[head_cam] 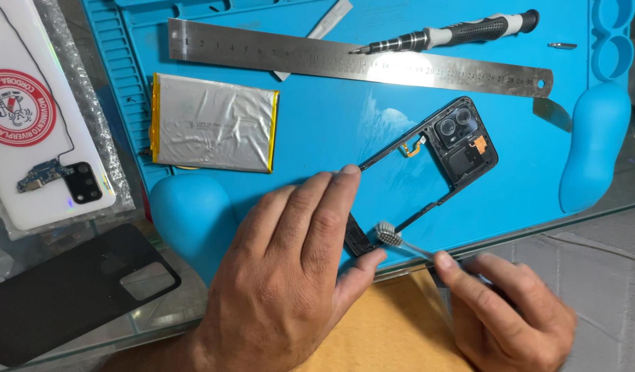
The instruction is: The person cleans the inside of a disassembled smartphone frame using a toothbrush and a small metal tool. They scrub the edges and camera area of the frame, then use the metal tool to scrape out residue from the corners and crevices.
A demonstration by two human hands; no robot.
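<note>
1. The left hand (290, 275) lies palm down on the surface, fingers spread a little. Its fingertips press on the near edge of a black phone frame (427, 172), with the thumb tip against the frame's bottom corner.
2. The right hand (503, 317) has its fingers drawn together, pinching the handle of a small brush (400, 241). The bristle head rests on the frame's lower edge, just beside the left thumb.
3. The phone frame lies tilted on a blue work mat (331, 117), reaching up and away from both hands. Its camera module sits at the far end, well apart from the fingers.
4. Beyond the left hand, near its knuckle side, a silver battery (214, 124) with yellow edges lies flat on the mat.
5. Farther off, a steel ruler (359, 58) runs across the mat. A black and grey screwdriver (455, 31) lies over the ruler's far edge, with its tip on the ruler.
6. To the left of the left hand a black back cover (62, 296) rests on the glass surface (593, 241). Beyond it lies a white back cover (35, 110) bearing a round red sticker, a small circuit board and a black camera piece.
7. A tan sheet (393, 324) lies between the two hands, under the glass edge.
</note>
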